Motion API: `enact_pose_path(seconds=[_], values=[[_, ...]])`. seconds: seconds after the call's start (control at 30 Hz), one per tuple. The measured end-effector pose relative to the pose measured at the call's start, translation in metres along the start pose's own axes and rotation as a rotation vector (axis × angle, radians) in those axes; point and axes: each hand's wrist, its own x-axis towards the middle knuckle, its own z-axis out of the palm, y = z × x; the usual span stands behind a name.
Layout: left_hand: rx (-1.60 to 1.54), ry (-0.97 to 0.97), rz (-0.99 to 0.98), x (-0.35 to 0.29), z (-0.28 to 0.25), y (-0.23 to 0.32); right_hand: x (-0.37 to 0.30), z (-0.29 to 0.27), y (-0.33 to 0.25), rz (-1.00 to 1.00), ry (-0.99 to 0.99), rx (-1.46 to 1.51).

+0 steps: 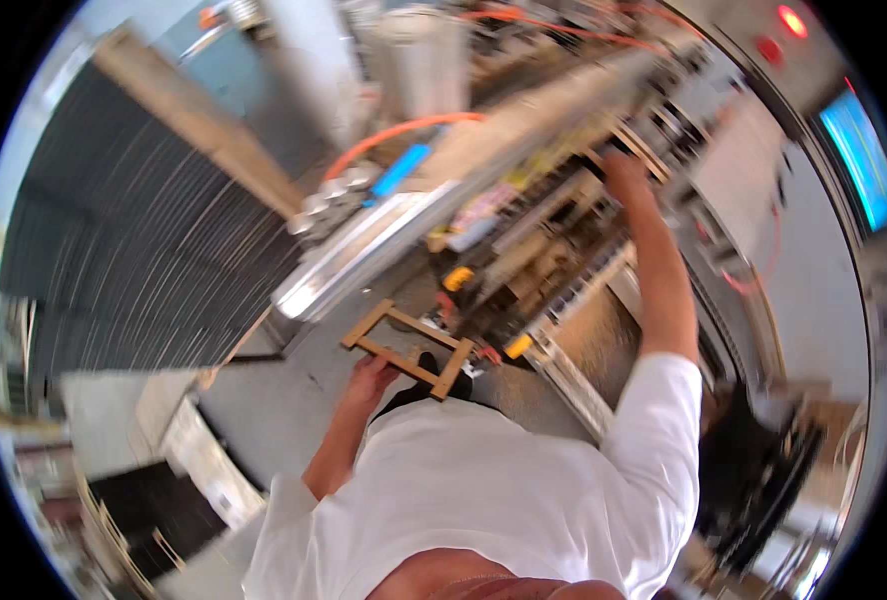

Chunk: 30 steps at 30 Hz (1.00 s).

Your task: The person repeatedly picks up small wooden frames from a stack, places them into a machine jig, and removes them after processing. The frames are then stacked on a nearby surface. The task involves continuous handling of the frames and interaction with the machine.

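The left hand (369, 378) gripped a small rectangular wooden frame (409, 349) low over the grey floor (274, 410). The right hand (626, 172) reached far out to the cluttered machine (524, 230); whether it was closed could not be told.

The single head-worn fisheye view looks steeply down past the wearer's white shirt (484, 490), tilted, close over the workshop machine (524, 200).

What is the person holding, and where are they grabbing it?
The left hand holds a small rectangular wooden frame by its near long rail. The right hand reaches up to the blurred machine; whether it grips anything cannot be told.
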Motion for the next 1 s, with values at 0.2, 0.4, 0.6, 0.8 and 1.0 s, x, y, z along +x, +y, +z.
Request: enact_pose_path(seconds=[0.2,0.4,0.6,0.8,1.0], values=[[0.13,0.112,0.096,-0.001,0.003,0.007,0.004,0.029,0.048,-0.031,-0.033,-0.144],[0.146,0.241,0.264,-0.035,-0.019,0.022,-0.009,-0.028,-0.015,-0.043,-0.165,-0.241],[0.228,0.259,0.649,-0.125,-0.036,0.102,-0.017,-0.013,-0.007,0.012,-0.031,-0.131],[0.275,0.469,1.078,-0.265,-0.074,0.216,-0.034,-0.033,-0.03,0.101,0.033,-0.014],[0.163,0.794,1.363,-0.384,-0.165,0.35,-0.11,-0.098,-0.104,0.121,0.559,0.51]])
